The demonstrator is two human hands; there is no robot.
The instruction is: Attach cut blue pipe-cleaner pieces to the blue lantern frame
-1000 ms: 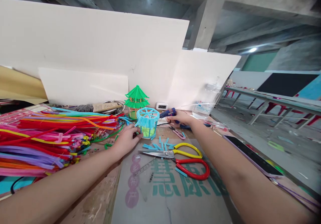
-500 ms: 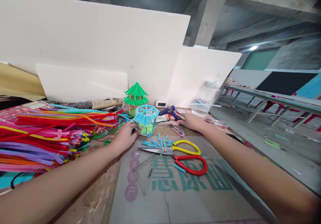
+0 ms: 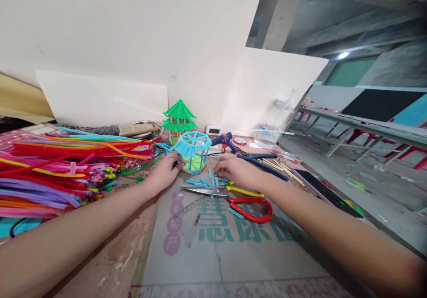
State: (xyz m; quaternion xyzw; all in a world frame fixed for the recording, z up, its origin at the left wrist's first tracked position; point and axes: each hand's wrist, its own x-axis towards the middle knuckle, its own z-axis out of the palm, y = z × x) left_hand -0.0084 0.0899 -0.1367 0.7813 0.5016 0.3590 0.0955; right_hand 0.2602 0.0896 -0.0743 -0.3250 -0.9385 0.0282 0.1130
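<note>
A small pavilion model [image 3: 193, 149] made of light-blue pipe cleaners, with an open ring on top and a yellow-green base, stands on the table. My left hand [image 3: 165, 171] is closed at its lower left side, fingers against it. My right hand [image 3: 238, 171] hovers to the model's right, its fingers bent and a little apart, with nothing visible in them. Short blue pipe-cleaner pieces [image 3: 203, 182] lie scattered below its fingertips. Scissors [image 3: 251, 209] with one red and one yellow handle loop lie just in front, partly under my right wrist.
Bundles of coloured pipe cleaners [image 3: 50, 173] fill the left side. Behind stand a green tiered model [image 3: 180, 115], a small clock [image 3: 213, 130], a blue glue gun [image 3: 228, 142] and a plastic jar [image 3: 275, 122]. Blue-handled pliers [image 3: 263, 164], sticks [image 3: 287, 169] and a phone [image 3: 328, 193] lie to the right.
My right hand has come back from beside the glue gun toward the short blue pieces, uncovering the pliers. My left hand stays at the pavilion model. The view has tilted slightly down.
</note>
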